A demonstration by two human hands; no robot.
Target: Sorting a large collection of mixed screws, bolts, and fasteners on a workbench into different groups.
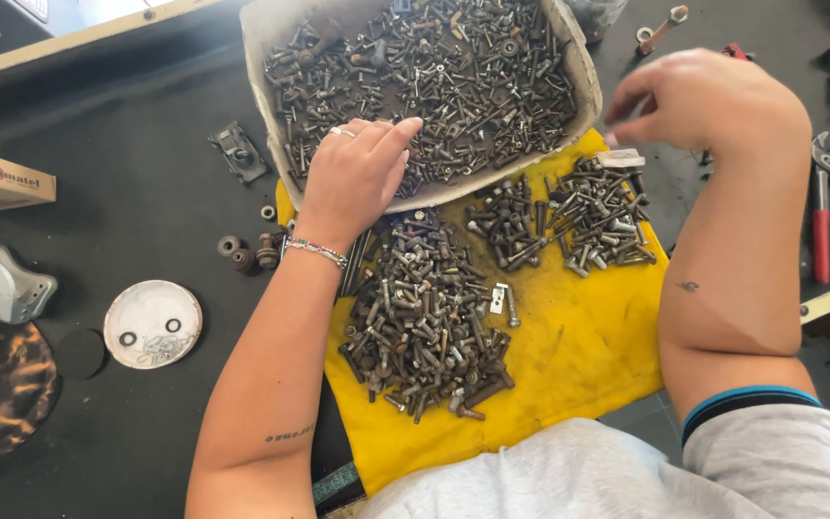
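Bright, even light — slight motion blur

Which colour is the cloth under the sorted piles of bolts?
Yellow; the cloth shows best in the head view.

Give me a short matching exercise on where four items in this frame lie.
1 cardboard tray
2 big pile of bolts
3 red-handled pliers
4 white lid

a on the yellow cloth, near the person
b far right of the table
c under the left hand, full of screws
d left, on the dark table

Pairs: 1-c, 2-a, 3-b, 4-d
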